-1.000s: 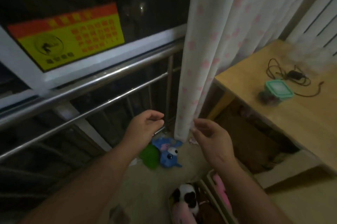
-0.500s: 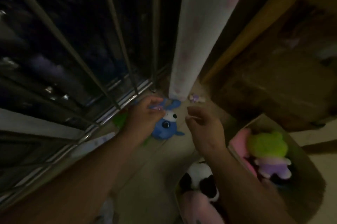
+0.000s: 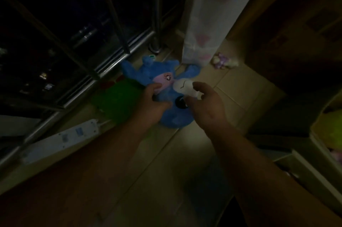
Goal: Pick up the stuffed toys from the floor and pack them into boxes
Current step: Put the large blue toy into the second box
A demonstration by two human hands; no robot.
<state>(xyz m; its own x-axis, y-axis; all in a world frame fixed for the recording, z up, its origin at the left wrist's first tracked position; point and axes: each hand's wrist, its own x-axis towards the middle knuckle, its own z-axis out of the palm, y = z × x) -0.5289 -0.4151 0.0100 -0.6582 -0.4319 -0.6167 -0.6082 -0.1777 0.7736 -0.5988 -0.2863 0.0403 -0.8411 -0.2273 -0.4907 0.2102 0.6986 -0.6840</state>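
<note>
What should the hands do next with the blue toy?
Probably curl both hands round the blue toy and lift it: the left hand rests on its body, the right hand hovers open by its white snout, and the toy lies on the floor.

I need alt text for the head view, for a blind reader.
In dim light, a person's left hand rests on a blue stuffed toy on the floor, while the right hand hovers open over it. A green toy, a white power strip and a curtain are nearby.
</note>
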